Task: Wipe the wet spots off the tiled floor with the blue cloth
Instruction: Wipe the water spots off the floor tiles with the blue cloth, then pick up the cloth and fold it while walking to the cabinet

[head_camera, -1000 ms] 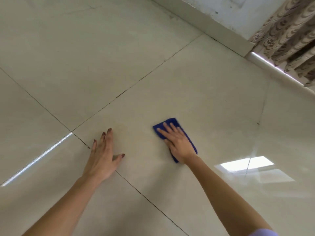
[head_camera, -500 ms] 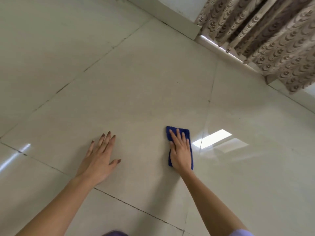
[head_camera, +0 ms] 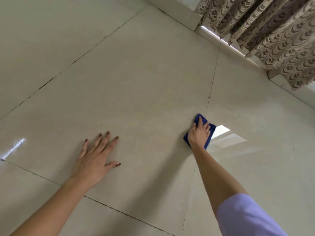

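Observation:
A folded blue cloth (head_camera: pixel 197 118) lies flat on the glossy beige tiled floor (head_camera: pixel 136 82), across a grout line at the right of centre. My right hand (head_camera: pixel 199 134) presses down on it with fingers spread over the top; the cloth shows at the far tip and along both sides of the hand. My left hand (head_camera: pixel 95 159) rests palm down on the bare tile to the left, fingers apart, holding nothing. No wet spots stand out on the tiles.
A low white skirting (head_camera: pixel 179 12) runs along the far edge of the floor. Patterned brown curtains (head_camera: pixel 272 34) hang down at the top right. Bright window reflections (head_camera: pixel 221 132) lie on the tile just right of the cloth.
My right hand has slid the cloth to the right and farther away, onto the grout line. My left hand stays planted; the view has turned towards the curtains.

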